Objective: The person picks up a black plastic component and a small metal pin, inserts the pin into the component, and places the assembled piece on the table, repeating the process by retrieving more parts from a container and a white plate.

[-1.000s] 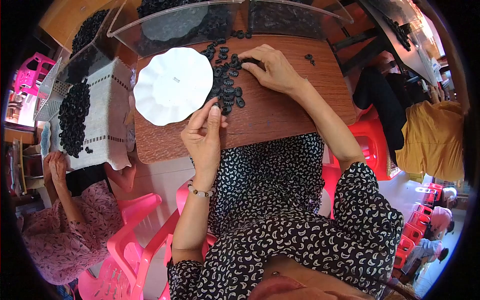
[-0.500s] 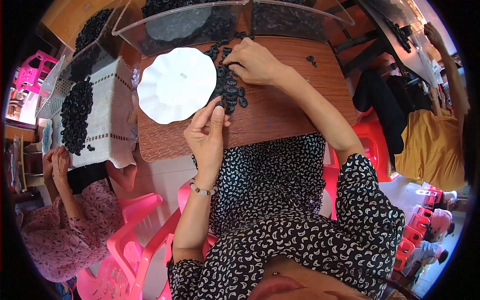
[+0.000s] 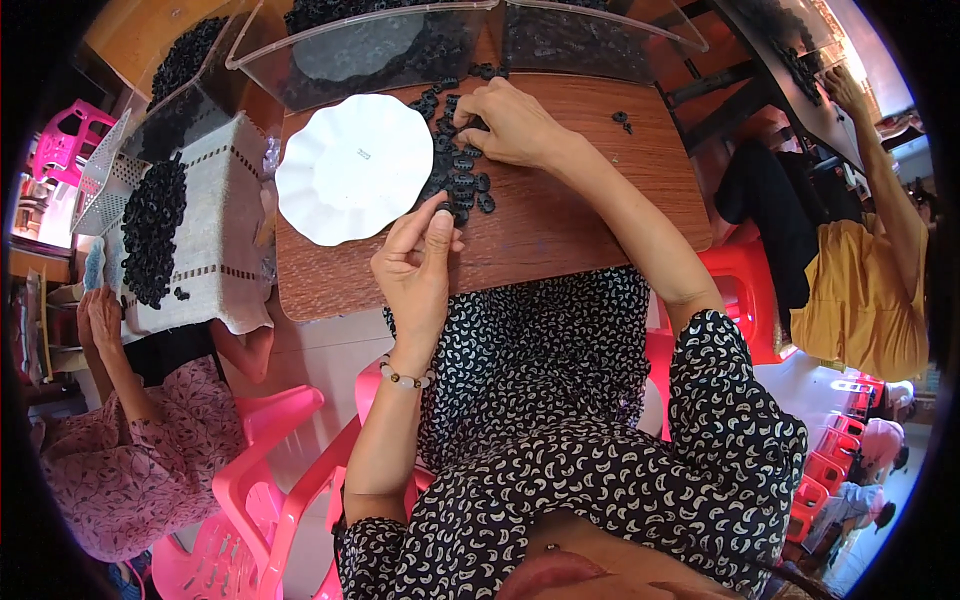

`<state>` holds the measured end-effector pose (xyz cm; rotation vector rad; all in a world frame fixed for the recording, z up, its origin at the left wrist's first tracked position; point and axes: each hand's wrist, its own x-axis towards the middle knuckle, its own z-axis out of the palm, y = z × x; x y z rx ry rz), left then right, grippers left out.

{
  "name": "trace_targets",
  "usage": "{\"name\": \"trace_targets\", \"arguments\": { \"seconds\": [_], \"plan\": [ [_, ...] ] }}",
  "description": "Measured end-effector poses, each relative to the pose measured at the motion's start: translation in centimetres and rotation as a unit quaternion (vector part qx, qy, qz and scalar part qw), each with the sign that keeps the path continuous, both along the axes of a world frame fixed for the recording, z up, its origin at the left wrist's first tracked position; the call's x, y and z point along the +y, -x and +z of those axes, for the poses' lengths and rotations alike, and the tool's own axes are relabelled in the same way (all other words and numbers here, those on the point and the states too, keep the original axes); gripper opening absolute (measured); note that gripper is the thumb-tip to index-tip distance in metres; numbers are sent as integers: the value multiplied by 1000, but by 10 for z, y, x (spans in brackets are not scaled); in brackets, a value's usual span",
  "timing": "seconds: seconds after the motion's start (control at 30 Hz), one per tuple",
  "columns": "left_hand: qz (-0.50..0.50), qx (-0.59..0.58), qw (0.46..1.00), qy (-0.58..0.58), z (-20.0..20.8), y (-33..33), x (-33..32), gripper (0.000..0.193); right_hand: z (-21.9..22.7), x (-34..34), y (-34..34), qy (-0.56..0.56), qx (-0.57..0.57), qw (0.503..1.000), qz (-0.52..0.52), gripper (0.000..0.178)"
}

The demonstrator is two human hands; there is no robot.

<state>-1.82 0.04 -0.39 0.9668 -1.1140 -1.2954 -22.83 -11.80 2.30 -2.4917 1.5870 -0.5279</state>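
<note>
My left hand (image 3: 415, 260) pinches a small black plastic piece (image 3: 444, 207) between thumb and fingertips, just below the near end of a pile of similar black pieces (image 3: 464, 182). My right hand (image 3: 508, 122) reaches across from the right to the upper part of that pile. Its thumb and fingers are bent together among the pieces, and what lies between the fingertips is hidden. A white plate with a wavy rim (image 3: 350, 170) rests on the brown wooden table (image 3: 590, 190), left of the pile and close to my left hand.
Clear plastic bins (image 3: 390, 60) holding black pieces line the table's far edge. Two loose bits (image 3: 622, 121) lie at the far right. On the left, a cloth-covered table (image 3: 215, 230) bears another black heap (image 3: 153, 235) near a co-worker's hands. Pink chairs (image 3: 270, 470) stand beside me.
My right hand has shifted slightly to the right along the pile. My left hand stays nearly still with its piece. Co-workers at both sides have moved their arms.
</note>
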Motion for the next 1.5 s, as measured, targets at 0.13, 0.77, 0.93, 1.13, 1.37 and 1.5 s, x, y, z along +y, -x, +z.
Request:
{"name": "trace_targets", "arguments": {
  "seconds": [0.13, 0.77, 0.93, 1.13, 1.37, 1.5],
  "plan": [
    [-4, -2, 1000, -2, 1, 0, 1, 28, 0, 2, -1, 35, -44, 998, -9, 19],
    [2, 8, 996, 87, 4, 2, 6, 27, 40, 108, -21, -242, -508, 826, 43, 21],
    [-2, -21, 995, 102, 2, 4, 8, 28, 36, 112, -20, -218, -491, 843, 24, 19],
    [-8, -29, 993, 112, 1, 4, 9, 28, 34, 114, -22, -193, -457, 868, 17, 18],
    [-7, -88, 986, 142, 2, 5, 9, 32, 32, 118, -25, -158, -437, 885, -17, 17],
    [6, -90, 986, 143, -6, 6, 8, 32, 31, 120, -28, -137, -427, 894, -13, 17]
  ]
}}
